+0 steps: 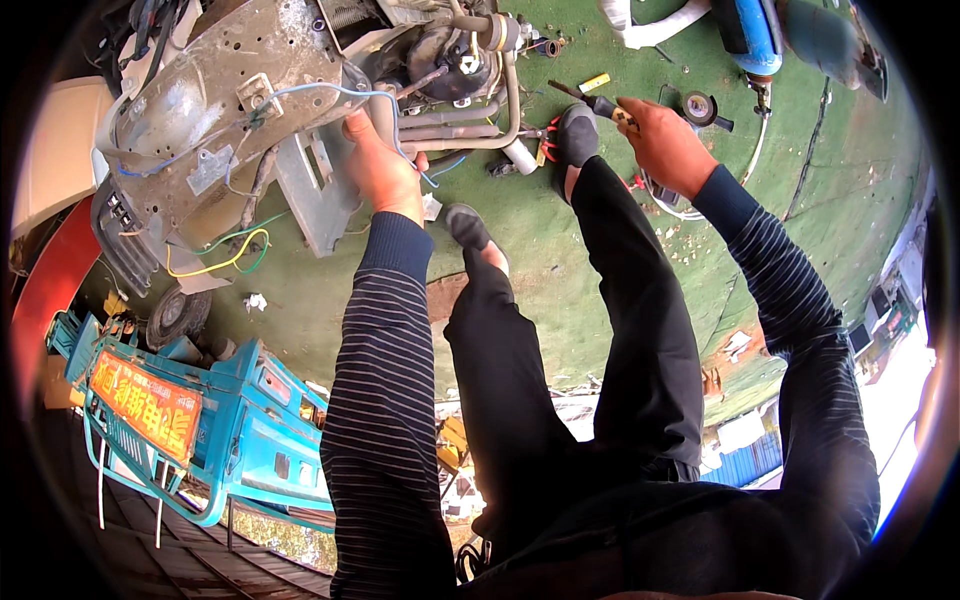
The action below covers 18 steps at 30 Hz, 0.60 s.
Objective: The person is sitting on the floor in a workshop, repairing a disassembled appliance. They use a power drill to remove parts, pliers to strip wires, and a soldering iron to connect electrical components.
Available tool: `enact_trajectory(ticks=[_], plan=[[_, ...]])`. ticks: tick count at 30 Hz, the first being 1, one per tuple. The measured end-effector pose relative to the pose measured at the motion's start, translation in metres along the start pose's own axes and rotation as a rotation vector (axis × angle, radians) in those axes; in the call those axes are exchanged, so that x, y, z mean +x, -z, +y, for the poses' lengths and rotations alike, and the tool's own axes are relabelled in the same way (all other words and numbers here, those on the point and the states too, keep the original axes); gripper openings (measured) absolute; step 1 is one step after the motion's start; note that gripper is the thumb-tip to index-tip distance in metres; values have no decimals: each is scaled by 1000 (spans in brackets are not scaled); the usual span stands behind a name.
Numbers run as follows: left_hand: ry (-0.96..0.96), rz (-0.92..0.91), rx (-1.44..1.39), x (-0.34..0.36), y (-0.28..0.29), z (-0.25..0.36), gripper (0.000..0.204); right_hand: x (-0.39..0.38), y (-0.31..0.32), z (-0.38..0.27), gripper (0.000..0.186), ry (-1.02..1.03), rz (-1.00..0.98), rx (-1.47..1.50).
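Note:
My left hand (385,175) is closed around part of the grey metal frame (460,143) of a partly stripped vehicle, beside a grey tube. A light blue wire (330,88) loops over the frame and past this hand. In my right hand (668,145) is a screwdriver (605,106) with a black and yellow handle, its shaft pointing up and left, apart from the frame. A scuffed metal panel with holes (200,90) spreads left of my left hand, and a flat grey plate (318,190) hangs below it. The fingertips of my left hand are partly hidden.
Red-handled pliers (550,140) lie by my right shoe (578,135). An angle grinder (700,108) and a blue gas canister with a torch head (748,40) rest on the green floor (560,270). Yellow and green wires (225,265) dangle left. A turquoise cargo vehicle (250,430) stands lower left.

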State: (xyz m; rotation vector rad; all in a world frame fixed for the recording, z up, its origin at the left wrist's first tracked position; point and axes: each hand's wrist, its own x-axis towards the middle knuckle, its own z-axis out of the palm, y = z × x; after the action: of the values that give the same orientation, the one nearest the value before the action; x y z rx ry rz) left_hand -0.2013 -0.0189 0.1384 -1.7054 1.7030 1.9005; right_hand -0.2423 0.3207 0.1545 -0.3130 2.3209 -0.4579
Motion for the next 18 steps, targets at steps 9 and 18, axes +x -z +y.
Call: enact_trajectory(ticks=[9, 18], plan=[[-183, -167, 81, 0, 8, -6, 86, 62, -28, -38, 59, 295, 470, -336], [-223, -112, 76, -5, 8, -4, 69, 112, -24, -64, 57, 562, 725, -827]])
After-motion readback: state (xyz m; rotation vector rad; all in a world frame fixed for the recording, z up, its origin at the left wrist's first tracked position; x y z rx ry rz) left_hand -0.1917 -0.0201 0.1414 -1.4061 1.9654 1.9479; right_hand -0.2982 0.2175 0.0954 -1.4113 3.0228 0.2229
